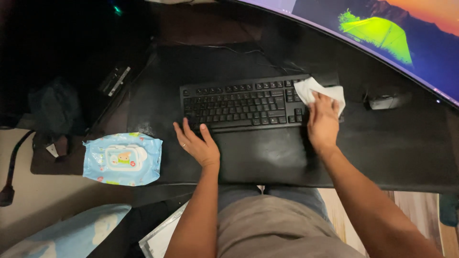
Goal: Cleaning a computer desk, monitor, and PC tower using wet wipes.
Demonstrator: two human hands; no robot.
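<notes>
**Wipe on the keyboard's far end, pack lying shut to the side**

We see one container here: a light-blue soft pack of wipes (122, 158), lying flat on the tabletop (392, 153) well out beyond our left hand (198, 143). Its white flip lid looks closed, so we cannot tell what is left inside.

Our right hand (322, 122) lies palm-down with the fingers together, pressing a crumpled white wipe (318, 91) onto the end of the black keyboard (241, 102) nearest that hand. Part of the wipe is hidden under the fingers; the rest bunches out ahead of them. Our left hand lies open, fingers spread, on the keyboard's near edge — its fingertips touch the front row of keys, and it holds nothing.

Beyond the right hand a curved monitor (382, 33) runs off the frame, only its lower strip showing. Just past the wipe, further out from the right hand, sits a small greyish object (386, 101) too dim to name. Far beyond the left hand the scene sinks into dark — a bundle and some cables there are hard to make out.
</notes>
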